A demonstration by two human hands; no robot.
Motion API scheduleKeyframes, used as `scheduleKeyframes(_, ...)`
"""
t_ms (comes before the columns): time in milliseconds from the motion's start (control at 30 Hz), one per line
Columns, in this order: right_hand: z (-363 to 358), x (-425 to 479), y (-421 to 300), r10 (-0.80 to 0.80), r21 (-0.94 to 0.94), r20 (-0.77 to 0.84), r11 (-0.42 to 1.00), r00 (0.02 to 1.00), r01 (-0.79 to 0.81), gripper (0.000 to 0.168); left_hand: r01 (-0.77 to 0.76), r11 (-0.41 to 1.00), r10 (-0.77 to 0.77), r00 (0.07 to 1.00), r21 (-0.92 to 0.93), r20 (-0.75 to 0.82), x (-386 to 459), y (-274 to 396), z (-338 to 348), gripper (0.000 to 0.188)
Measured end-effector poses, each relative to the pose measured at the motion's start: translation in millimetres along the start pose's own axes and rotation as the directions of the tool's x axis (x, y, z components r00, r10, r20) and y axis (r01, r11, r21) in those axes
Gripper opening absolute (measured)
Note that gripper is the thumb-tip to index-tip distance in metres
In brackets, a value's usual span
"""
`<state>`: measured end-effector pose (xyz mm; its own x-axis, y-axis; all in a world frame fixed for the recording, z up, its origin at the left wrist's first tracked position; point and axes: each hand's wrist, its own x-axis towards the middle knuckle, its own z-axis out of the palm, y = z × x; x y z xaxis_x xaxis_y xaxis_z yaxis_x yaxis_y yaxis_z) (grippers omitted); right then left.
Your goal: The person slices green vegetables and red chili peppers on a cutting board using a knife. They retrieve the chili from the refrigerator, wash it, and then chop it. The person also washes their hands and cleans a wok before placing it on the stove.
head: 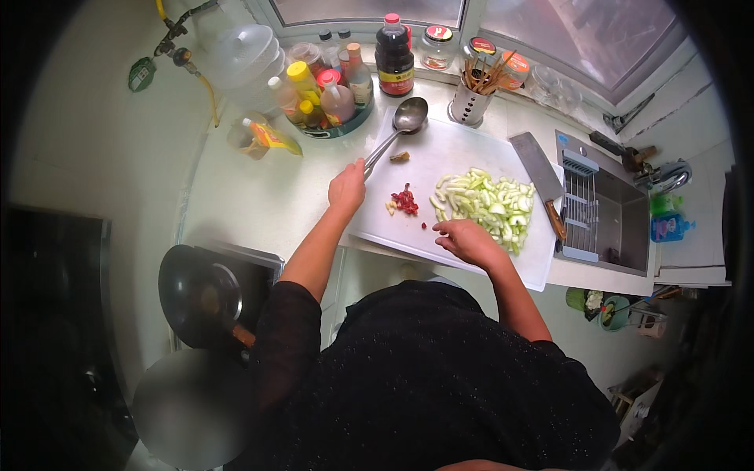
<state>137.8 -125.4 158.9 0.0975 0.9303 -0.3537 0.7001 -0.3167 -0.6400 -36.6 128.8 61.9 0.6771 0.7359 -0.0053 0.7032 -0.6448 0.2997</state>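
Note:
My left hand (347,187) grips the handle of a metal ladle (410,113), whose bowl lies at the top left of a white cutting board (436,144). My right hand (467,242) holds nothing and hovers at or touches the near edge of a pile of sliced pale green vegetable (495,200). Chopped red chili (406,201) with small pale pieces lies left of that hand, one red bit apart from it. A brown piece (399,157), perhaps ginger, lies above the chili. A cleaver (539,168) with a wooden handle rests along the board's right side.
A dark wok (197,300) sits on the stove at left. Bottles fill a round green tray (341,128); a large dark sauce bottle (394,56) and a metal chopstick holder (470,103) stand behind the board. At right is a sink (624,224) with a drying rack (580,206).

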Motion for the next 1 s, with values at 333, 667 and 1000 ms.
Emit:
scheduleKeyframes(333,8.6,-53.4,151.1,0.584,-0.349,-0.193,0.710,0.789,-0.611,0.022,0.032,0.998,-0.025,0.994,-0.062,0.105,8.1,-7.5,30.3,0.026)
scheduleKeyframes(667,36.6,-143.9,193.3,0.740,-0.452,-0.209,0.506,0.639,-0.734,0.043,0.017,0.993,-0.015,1.000,-0.117,0.016,-7.8,-4.7,39.7,0.021)
scheduleKeyframes(1000,56.6,-154.8,238.6,0.443,-0.411,-0.542,0.602,0.715,-0.685,0.027,0.011,0.990,-0.008,1.000,-0.139,0.027,-25.9,-10.8,46.1,0.022)
